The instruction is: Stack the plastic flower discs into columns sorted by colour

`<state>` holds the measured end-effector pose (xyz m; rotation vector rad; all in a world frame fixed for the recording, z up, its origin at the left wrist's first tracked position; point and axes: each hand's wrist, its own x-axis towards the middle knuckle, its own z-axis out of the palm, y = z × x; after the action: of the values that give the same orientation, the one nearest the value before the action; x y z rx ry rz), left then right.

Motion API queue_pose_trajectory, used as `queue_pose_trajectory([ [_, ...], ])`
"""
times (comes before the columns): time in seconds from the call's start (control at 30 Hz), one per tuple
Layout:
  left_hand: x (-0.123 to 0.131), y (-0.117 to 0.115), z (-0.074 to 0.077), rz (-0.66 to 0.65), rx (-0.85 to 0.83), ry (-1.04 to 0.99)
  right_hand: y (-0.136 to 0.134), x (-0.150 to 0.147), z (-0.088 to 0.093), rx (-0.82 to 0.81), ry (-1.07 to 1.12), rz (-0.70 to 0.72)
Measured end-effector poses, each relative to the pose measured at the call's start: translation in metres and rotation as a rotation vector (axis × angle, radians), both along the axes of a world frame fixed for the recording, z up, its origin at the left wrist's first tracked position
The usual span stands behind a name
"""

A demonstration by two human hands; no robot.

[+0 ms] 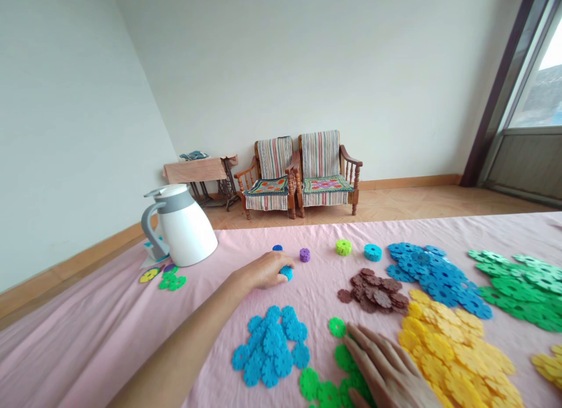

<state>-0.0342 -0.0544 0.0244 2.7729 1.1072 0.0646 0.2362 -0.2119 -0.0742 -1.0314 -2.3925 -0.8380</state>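
Head view: left fingers (285, 260) grip a blue stack (287, 273), axis seemingly upright; right fingers (373, 346) extend over green discs (328, 394).

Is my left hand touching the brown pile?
No, the left hand is at a small light-blue piece, well apart from the brown pile.

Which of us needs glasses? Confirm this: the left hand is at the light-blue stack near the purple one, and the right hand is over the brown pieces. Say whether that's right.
Not quite: the head view shows the right hand over the green pieces, not the brown ones. The rest stands.
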Motion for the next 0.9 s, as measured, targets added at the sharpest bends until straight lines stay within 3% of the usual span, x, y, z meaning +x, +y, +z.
queue_pose_trajectory([
  [0.17,0.001,-0.008,0.010,0.066,-0.004,-0.072,-0.002,0.001,-0.003,-0.009,0.003,-0.001],
  [0.33,-0.010,-0.043,0.014,0.201,0.034,-0.285,-0.002,0.000,0.000,-0.041,0.093,0.013],
  [0.63,-0.043,-0.136,-0.017,0.425,0.018,-0.452,-0.009,-0.006,0.006,-0.238,0.348,0.021],
  [0.73,-0.050,-0.147,-0.027,0.450,0.029,-0.501,-0.014,-0.009,0.012,-0.257,0.376,0.006],
  [0.9,-0.055,-0.147,-0.040,0.507,0.067,-0.615,-0.021,-0.011,0.026,-0.308,0.361,-0.036],
])
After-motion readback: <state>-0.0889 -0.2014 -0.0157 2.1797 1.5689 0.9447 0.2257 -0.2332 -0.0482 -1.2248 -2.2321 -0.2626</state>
